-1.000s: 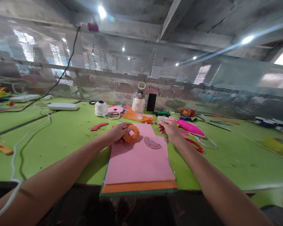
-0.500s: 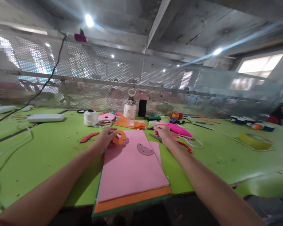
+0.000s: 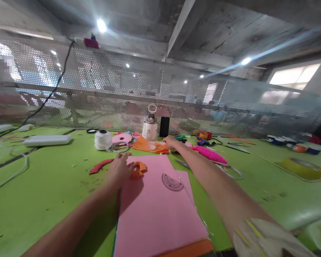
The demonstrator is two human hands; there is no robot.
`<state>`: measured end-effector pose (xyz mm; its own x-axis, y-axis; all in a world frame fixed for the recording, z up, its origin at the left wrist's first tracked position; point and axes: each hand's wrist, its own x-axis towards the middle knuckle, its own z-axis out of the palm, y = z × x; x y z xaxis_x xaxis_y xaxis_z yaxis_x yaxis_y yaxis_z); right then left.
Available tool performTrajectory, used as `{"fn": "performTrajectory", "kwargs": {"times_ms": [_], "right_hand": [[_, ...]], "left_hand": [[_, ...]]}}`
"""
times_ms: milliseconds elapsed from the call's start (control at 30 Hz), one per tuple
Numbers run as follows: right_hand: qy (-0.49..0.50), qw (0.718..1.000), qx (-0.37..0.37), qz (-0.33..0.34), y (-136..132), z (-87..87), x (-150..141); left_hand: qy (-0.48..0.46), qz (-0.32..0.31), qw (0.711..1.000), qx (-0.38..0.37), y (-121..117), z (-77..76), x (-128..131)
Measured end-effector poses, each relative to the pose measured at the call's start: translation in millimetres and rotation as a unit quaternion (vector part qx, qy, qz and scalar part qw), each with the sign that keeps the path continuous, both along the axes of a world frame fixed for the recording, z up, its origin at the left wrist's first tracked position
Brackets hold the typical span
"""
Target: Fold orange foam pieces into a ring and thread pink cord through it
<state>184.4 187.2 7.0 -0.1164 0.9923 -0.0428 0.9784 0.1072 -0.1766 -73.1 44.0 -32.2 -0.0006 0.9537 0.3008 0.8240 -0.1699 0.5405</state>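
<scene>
My left hand (image 3: pixel 120 170) grips a notched orange paper ring (image 3: pixel 138 170) at its left side, above the upper left of a stack of pink paper (image 3: pixel 157 214). A clear protractor (image 3: pixel 172 182) lies on the pink sheet. My right hand (image 3: pixel 171 142) reaches far forward to the right end of a crumpled orange paper piece (image 3: pixel 147 145); its fingers are mostly hidden, so I cannot tell whether they hold anything. Below my right forearm lie scissors (image 3: pixel 182 164), partly covered. A curved red paper strip (image 3: pixel 101 165) rests left of my left hand.
At the back stand a white bottle (image 3: pixel 150 129), a black phone (image 3: pixel 164 126) and a white thread spool (image 3: pixel 103 140). A pink yarn bundle (image 3: pixel 211 154) lies right of my forearm, a yellow tape roll (image 3: pixel 301 168) farther right. A white power strip (image 3: pixel 47 140) sits at left.
My right hand has moved forward and left, from beside the pink bundle to the orange paper piece. The orange ring, still in my left hand, has tilted flatter. The view has shifted slightly.
</scene>
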Motion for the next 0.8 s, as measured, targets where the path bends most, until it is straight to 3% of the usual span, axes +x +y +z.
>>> {"fn": "performTrajectory", "kwargs": {"times_ms": [267, 467, 667, 800], "right_hand": [[-0.044, 0.998, -0.052, -0.005, 18, -1.8, -6], [-0.042, 0.998, -0.048, -0.03, 10, 16.6, 5], [-0.013, 0.999, 0.019, -0.044, -20, 48.5, 38], [0.023, 0.996, 0.087, -0.002, -65, 63.9, 49]], "left_hand": [[0.014, 0.021, 1.0, 0.011, -9, 10.3, 2], [-0.032, 0.009, 0.997, 0.064, -9, 11.0, 3], [-0.119, -0.067, 0.987, 0.087, -7, 5.8, 5], [-0.209, -0.148, 0.96, 0.113, -11, 6.2, 11]]}}
